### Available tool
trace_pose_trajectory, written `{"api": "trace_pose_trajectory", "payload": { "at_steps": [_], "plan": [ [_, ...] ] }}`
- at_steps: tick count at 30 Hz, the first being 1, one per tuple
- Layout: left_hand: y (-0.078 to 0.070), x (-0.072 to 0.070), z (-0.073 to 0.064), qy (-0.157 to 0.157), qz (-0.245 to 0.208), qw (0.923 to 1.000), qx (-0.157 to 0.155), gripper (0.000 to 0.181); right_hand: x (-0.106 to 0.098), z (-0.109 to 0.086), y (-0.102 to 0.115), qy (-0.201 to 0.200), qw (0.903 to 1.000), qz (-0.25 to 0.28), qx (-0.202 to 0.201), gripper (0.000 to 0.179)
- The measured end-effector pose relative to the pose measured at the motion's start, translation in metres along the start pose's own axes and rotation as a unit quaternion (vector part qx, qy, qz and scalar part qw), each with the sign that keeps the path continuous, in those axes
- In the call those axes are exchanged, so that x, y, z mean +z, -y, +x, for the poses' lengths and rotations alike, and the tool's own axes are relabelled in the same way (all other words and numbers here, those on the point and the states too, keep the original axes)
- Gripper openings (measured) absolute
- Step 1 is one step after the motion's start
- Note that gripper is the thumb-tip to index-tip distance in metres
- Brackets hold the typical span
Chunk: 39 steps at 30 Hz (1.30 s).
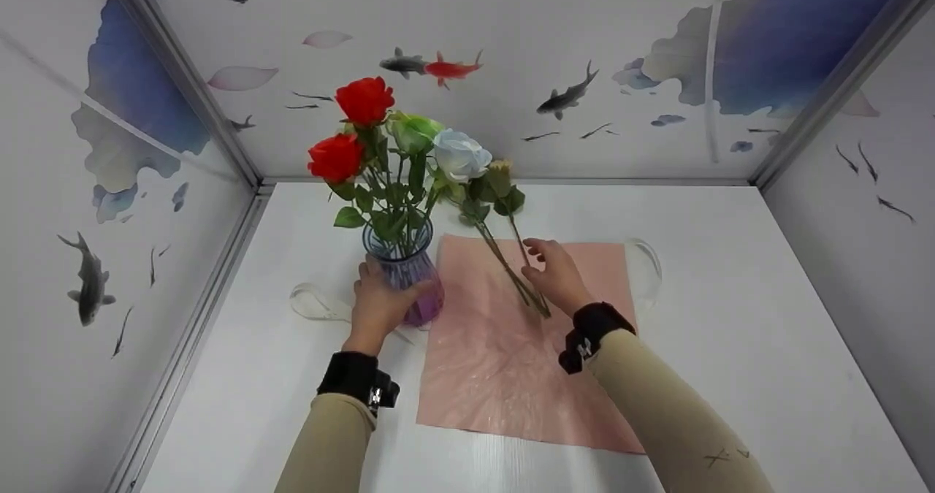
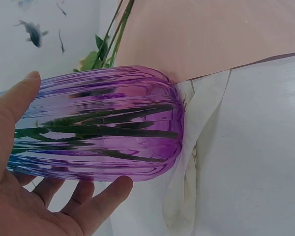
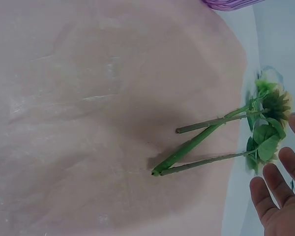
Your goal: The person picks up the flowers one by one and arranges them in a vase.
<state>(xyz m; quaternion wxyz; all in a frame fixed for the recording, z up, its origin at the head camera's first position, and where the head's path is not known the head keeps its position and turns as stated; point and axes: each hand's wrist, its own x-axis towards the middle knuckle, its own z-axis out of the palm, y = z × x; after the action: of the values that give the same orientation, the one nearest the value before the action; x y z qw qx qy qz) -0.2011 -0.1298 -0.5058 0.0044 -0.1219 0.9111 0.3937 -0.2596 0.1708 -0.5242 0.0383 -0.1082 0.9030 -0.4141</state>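
A ribbed glass vase [image 1: 429, 297], blue at the rim and purple below, holds upright red roses [image 1: 336, 158], a green-yellow rose [image 1: 413, 132] and a pale blue rose [image 1: 462, 155]. My left hand [image 1: 381, 302] holds the vase by its side, with the thumb on one side and the fingers on the other. Dark green stems show through the purple glass [image 2: 157, 105] in the left wrist view. Beside the loose flower stems [image 1: 504, 261] is my right hand [image 1: 561, 277]. Its fingers are slightly bent and apart from the stems [image 3: 187, 147] in the right wrist view.
A pink bag [image 1: 504, 376] lies flat under the loose stems, right of the vase. Its white ribbon handles [image 1: 310, 303] stick out on both sides over the white table [image 1: 730, 332]. Walls [image 1: 511, 62] printed with fish enclose the back and sides.
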Motion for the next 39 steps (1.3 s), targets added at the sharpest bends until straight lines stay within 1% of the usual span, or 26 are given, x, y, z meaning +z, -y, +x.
{"api": "trace_pose_trajectory", "payload": {
  "at_steps": [9,13,19,21,26,30,34,39],
  "plan": [
    [0.001,0.001,0.001,-0.003,0.002,1.0000,0.003,0.124,0.007,-0.007,-0.013,0.011,0.9998,-0.017,0.008,0.051],
    [0.001,0.001,0.000,-0.003,0.003,1.0000,0.002,0.123,0.011,-0.010,-0.019,0.026,0.9988,-0.038,0.016,0.051],
    [0.000,0.002,-0.001,0.000,-0.008,1.0000,0.005,0.123,0.016,-0.013,-0.030,0.067,0.9941,-0.056,0.064,0.055],
    [0.000,0.001,-0.001,0.000,-0.010,0.9999,0.005,0.123,0.017,-0.013,-0.033,0.072,0.9928,-0.058,0.076,0.056],
    [0.000,0.000,-0.001,-0.006,-0.008,0.9999,0.007,0.123,0.020,-0.012,-0.040,0.069,0.9921,-0.062,0.084,0.054],
    [0.000,0.000,-0.001,-0.006,-0.009,0.9999,0.011,0.123,0.022,-0.015,-0.044,0.074,0.9918,-0.071,0.077,0.057],
    [0.000,0.000,-0.001,-0.006,-0.009,0.9999,0.011,0.122,0.023,-0.018,-0.043,0.082,0.9917,-0.084,0.052,0.058],
    [0.000,0.000,-0.001,-0.006,-0.008,0.9999,0.009,0.122,0.023,-0.022,-0.043,0.083,0.9921,-0.087,0.035,0.054]
  ]
}}
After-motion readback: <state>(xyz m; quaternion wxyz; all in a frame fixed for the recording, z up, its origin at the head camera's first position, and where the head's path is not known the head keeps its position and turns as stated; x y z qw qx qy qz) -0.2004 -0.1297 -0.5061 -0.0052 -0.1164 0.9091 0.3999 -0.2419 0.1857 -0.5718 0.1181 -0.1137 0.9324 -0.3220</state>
